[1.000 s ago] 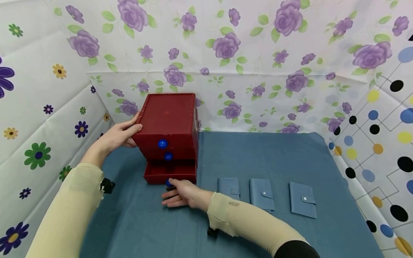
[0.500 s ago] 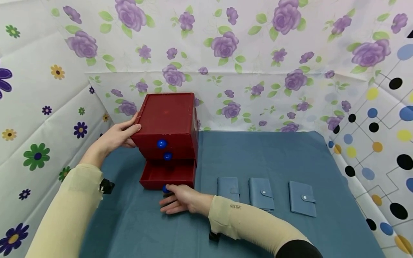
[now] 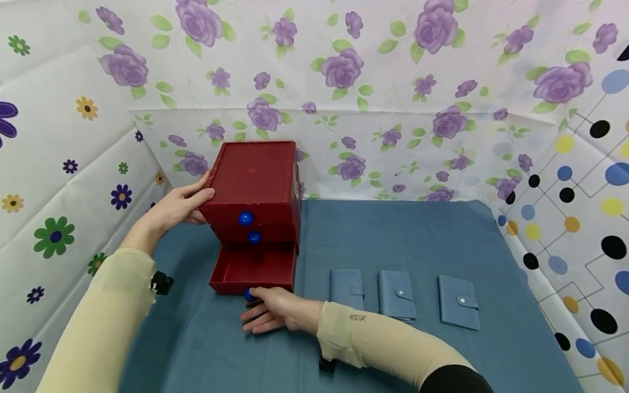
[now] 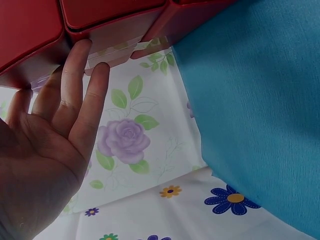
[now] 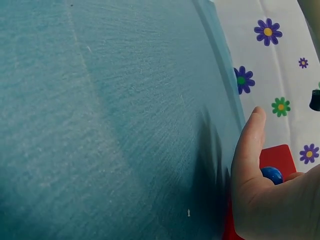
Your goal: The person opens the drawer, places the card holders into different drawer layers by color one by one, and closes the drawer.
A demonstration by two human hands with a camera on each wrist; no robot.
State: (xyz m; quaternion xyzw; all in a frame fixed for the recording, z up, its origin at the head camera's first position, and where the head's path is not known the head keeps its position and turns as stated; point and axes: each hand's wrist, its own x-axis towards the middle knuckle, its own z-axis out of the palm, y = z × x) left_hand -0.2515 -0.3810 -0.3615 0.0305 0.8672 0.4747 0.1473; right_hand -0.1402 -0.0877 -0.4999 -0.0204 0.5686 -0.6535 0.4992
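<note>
A red drawer cabinet (image 3: pixel 255 172) with blue knobs stands at the left of the table. Its bottom drawer (image 3: pixel 227 287) is pulled out and looks bare inside. My left hand (image 3: pixel 176 210) steadies the cabinet's left side, thumb at the top front edge. In the left wrist view, fairly straight fingers (image 4: pixel 75 85) press against the red side. At the drawer front, thumb and forefinger of my right hand (image 3: pixel 280 310) pinch the blue knob (image 3: pixel 249 295), while the other fingers stretch out beneath. The right wrist view shows a blue knob (image 5: pixel 272 174) partly hidden behind that hand.
To the right lie a blue snap-strap wallet (image 3: pixel 346 288), a second wallet (image 3: pixel 395 295) and a third wallet (image 3: pixel 458 301), in a row; the right forearm passes in front of them. A blue cloth (image 3: pixel 383 234) covers the table. Patterned sheets (image 3: pixel 373 142) wall three sides.
My right hand has drawn the bottom drawer further out toward me by its knob, so more of the inside shows. The left hand keeps its place on the cabinet.
</note>
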